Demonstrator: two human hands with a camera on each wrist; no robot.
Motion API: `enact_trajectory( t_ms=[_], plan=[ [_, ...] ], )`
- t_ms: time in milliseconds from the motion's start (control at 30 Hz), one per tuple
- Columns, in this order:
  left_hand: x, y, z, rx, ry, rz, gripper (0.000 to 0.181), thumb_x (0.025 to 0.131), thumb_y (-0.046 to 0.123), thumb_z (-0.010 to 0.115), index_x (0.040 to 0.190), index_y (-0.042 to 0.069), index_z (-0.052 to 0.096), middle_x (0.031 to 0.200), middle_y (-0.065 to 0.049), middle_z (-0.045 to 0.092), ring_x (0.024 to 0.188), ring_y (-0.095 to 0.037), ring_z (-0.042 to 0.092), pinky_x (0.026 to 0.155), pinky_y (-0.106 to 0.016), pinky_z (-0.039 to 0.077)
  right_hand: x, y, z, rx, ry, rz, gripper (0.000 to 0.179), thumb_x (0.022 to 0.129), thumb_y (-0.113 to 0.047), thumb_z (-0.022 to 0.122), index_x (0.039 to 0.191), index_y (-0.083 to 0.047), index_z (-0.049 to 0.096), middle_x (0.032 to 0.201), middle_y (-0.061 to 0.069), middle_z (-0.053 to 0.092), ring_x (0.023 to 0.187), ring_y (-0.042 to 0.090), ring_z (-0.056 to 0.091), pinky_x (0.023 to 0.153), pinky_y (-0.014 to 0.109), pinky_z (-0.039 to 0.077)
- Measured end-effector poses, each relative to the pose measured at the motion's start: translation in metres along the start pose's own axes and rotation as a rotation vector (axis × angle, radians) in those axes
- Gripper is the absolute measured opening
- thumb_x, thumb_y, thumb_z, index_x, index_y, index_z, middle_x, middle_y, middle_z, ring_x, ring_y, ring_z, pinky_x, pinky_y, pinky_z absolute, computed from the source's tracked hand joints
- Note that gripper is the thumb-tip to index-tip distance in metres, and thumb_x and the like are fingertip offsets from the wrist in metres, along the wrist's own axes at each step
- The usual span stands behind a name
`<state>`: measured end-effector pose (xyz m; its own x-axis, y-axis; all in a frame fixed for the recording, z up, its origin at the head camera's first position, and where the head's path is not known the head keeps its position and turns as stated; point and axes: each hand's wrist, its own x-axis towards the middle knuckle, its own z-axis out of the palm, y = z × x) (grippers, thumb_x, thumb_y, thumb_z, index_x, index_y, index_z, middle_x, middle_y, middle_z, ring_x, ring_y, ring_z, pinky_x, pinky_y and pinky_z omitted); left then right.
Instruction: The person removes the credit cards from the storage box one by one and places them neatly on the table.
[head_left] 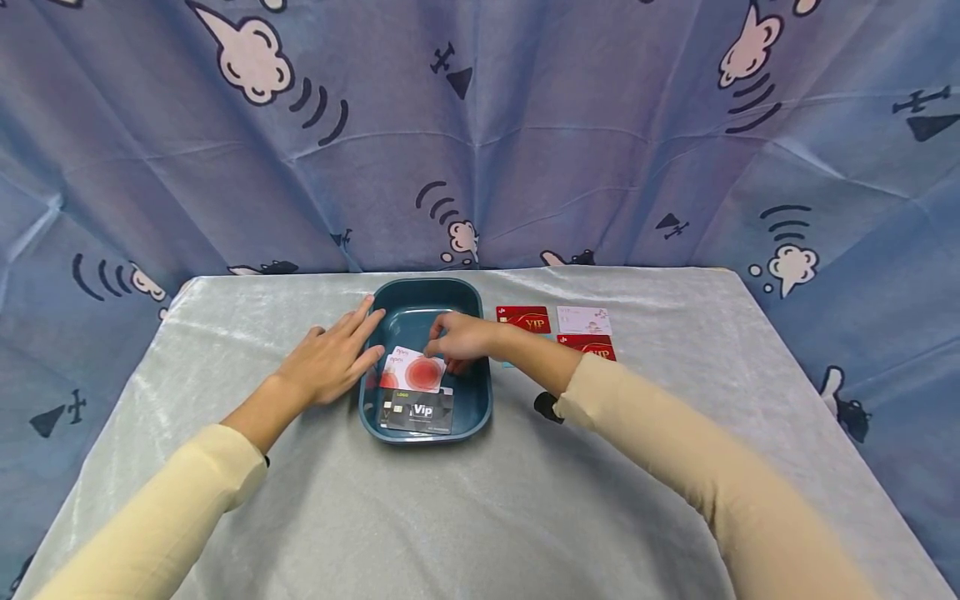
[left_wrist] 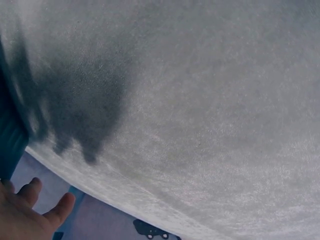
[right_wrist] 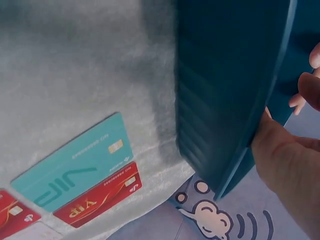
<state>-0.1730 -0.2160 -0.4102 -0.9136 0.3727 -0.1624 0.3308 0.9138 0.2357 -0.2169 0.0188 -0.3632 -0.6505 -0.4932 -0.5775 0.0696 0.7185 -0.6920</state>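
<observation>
A dark teal plastic basin (head_left: 424,438) stands on the cloth with cards lying inside. My left hand (head_left: 330,358) rests against its left rim, fingers spread and fairly straight. My right hand (head_left: 461,337) reaches in over the right rim, its fingers bent and pinching the upper right corner of a white card with red circles (head_left: 422,373). Another similar white card (head_left: 388,379) shows under it at the left. Dark grey VIP cards (head_left: 416,410) overlap each other nearer the front. In the right wrist view the basin's wall hides part of the right fingers (right_wrist: 311,89).
Right of the basin lie a red VIP card (head_left: 522,318), a white card with pink print (head_left: 583,320), another red VIP card (head_left: 577,342) and a teal VIP card (right_wrist: 80,165), mostly behind the right forearm in the head view. A patterned blue curtain (head_left: 480,167) hangs behind the table.
</observation>
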Motion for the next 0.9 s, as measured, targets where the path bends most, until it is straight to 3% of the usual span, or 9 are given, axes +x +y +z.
enact_trajectory(
  t_ms=[333,900],
  plan=[
    [0.0,0.0,0.0,0.001,0.009,0.008,0.066,0.107,0.046,0.034,0.161,0.014,0.015,0.168,-0.007,-0.001,0.149,-0.035,0.021,0.109,-0.07,0.023,0.005,-0.003,0.005,-0.021,0.003,0.001,0.033,0.1,-0.02,0.06,0.125,-0.002,0.049,0.113,0.021,0.06,0.09,0.033,0.066,0.083,0.038,0.057],
    [-0.002,0.001,-0.001,0.008,0.031,0.009,0.065,0.107,0.047,0.033,0.161,0.014,0.017,0.168,-0.006,0.001,0.149,-0.034,0.024,0.109,-0.069,0.025,0.005,-0.01,0.013,-0.001,0.062,0.012,0.051,0.099,-0.021,0.06,0.141,0.001,0.041,0.119,0.016,0.055,0.088,0.031,0.066,0.084,0.037,0.057]
  ],
)
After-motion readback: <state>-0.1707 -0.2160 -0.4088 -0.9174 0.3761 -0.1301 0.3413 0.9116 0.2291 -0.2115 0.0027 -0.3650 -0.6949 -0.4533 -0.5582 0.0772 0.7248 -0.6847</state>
